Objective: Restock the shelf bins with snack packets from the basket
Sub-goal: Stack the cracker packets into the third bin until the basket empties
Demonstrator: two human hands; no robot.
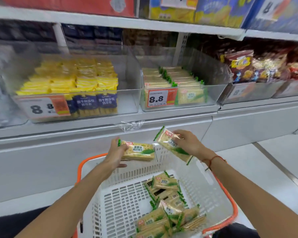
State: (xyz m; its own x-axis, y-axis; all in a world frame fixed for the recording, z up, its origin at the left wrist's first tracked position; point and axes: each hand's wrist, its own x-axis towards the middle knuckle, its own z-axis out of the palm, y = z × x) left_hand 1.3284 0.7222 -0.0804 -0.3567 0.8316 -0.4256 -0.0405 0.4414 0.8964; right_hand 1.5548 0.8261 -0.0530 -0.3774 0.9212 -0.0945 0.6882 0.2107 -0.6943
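A: What did each hand hold?
B: The left hand (116, 152) and right hand (187, 143) each gripped one cracker packet (139, 151), (172, 145) above the basket (120, 194), below the bin (175, 104).

i see the left hand (116, 152) gripping one cracker packet (138, 151), which extends to the right of its fingers. the right hand (187, 143) grips a second cracker packet (174, 146), tilted, extending left of and below its fingers. the two packets sit just beside each other, above the far wall of the basket (120, 200). below and nearer than both sets of fingers, loose packets (165, 203) lie in the basket's right half. beyond the fingers, on the shelf, the cracker bin (177, 86) sits above the right hand; a second bin (72, 86) stands to its left, a third bin (253, 90) to its right.
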